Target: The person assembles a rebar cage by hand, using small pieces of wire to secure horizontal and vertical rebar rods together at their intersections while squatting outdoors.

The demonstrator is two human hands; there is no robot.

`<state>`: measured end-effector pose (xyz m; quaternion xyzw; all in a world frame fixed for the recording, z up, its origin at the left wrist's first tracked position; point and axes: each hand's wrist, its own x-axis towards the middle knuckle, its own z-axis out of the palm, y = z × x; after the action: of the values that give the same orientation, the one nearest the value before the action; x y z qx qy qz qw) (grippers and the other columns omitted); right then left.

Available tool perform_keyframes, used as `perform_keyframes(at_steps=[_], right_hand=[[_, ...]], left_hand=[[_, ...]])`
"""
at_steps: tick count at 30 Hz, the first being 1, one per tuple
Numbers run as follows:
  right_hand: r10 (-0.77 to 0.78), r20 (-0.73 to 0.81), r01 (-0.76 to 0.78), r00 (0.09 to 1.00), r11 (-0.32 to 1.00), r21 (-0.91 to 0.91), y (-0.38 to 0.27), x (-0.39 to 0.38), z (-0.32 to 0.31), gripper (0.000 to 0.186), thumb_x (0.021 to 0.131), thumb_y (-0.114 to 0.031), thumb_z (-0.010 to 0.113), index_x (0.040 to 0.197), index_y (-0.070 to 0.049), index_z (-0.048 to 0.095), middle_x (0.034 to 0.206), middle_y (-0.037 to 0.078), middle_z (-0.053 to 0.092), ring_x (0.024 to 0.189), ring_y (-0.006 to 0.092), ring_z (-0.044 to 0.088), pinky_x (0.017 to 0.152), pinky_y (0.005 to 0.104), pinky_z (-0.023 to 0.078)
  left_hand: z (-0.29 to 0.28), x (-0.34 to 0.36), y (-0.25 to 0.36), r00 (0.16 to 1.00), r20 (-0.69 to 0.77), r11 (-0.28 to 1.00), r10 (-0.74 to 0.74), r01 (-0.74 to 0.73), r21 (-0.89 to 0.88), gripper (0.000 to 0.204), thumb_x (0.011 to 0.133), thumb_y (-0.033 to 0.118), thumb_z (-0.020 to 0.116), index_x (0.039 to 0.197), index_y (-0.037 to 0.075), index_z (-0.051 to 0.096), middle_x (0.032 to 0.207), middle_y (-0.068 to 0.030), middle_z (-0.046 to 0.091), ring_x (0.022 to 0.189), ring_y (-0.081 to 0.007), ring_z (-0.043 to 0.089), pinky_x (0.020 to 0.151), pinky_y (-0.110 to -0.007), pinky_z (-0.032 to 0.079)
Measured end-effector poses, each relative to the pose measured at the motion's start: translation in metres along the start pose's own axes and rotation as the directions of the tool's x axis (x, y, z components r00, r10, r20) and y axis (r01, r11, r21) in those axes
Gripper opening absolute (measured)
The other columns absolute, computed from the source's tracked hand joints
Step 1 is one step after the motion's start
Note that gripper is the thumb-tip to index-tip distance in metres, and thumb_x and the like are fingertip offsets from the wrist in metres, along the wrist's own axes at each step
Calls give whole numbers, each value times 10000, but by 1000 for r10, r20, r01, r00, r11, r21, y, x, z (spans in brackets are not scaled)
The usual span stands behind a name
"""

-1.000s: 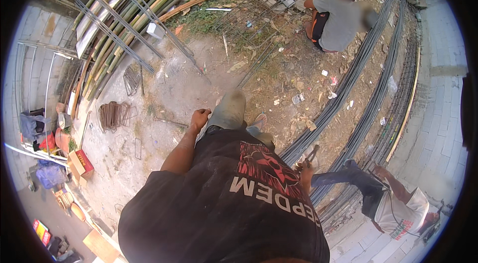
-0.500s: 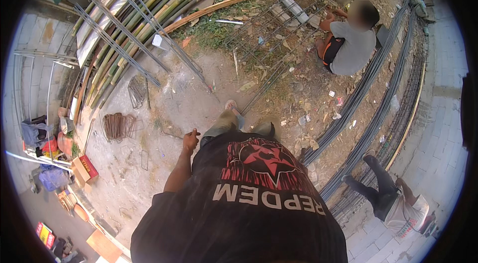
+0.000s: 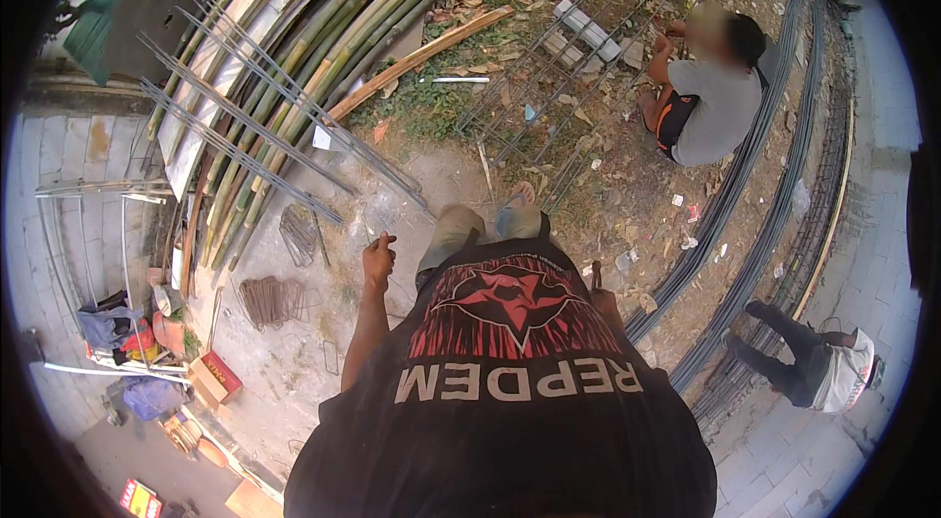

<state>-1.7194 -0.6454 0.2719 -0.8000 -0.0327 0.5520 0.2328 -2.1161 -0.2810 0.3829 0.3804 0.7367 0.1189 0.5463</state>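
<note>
My left hand point(image 3: 378, 261) hangs beside my left thigh, its fingers curled in. Whether anything small lies inside the curl cannot be made out. Of my right arm point(image 3: 608, 306) only a short stretch shows past the black shirt. A narrow dark shape point(image 3: 596, 275) rises at its end, too small to tell whether it is a finger or a tool. Nearest to my left hand on the ground are thin bent metal frames point(image 3: 299, 234) and a bundle of rusty wire stirrups point(image 3: 272, 303). One sandalled foot point(image 3: 516, 204) shows ahead of my knees.
Long steel bars point(image 3: 338, 141) lie across bamboo poles point(image 3: 323, 57) at the far left. A rebar cage point(image 3: 549, 77) lies ahead, where a person in grey point(image 3: 716, 106) squats. Rebar bundles point(image 3: 745, 195) run along the right; another person point(image 3: 814, 361) is beside them. A cardboard box point(image 3: 214, 376) sits at left.
My view has shifted, and a foot has come forward on the right. My right forearm has come into sight beside the shirt. The squatting person's head and arms have moved.
</note>
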Motion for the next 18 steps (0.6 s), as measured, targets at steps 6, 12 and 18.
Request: perform_keyframes(at_steps=[6, 12, 18], right_hand=[[62, -234, 66, 970, 864, 500, -157, 45, -77, 262, 918, -154, 574, 1160, -69, 520, 740, 87, 592, 580, 212, 617, 485, 351, 510], [-84, -338, 232, 937, 874, 427, -265, 79, -70, 263, 936, -139, 554, 1180, -50, 512, 772, 108, 585, 586, 202, 615, 498, 355, 522], [69, -363, 153, 929, 823, 548, -303, 102, 43, 301, 938, -134, 550, 1222, -42, 508, 787, 117, 598, 615, 225, 614, 527, 386, 536]], left_hand=[[16, 28, 7, 1000, -15, 998, 1, 0, 65, 517, 972, 432, 498, 1009, -48, 686, 564, -30, 547, 460, -139, 476, 444, -314, 377], [-15, 130, -75, 915, 289, 808, 283, -389, 442, 552, 970, 428, 497, 869, -93, 651, 634, -129, 601, 599, -246, 553, 601, -409, 433], [-74, 266, 45, 903, 307, 811, 300, -411, 417, 547, 972, 434, 493, 851, -76, 650, 625, -130, 575, 593, -232, 535, 594, -399, 413]])
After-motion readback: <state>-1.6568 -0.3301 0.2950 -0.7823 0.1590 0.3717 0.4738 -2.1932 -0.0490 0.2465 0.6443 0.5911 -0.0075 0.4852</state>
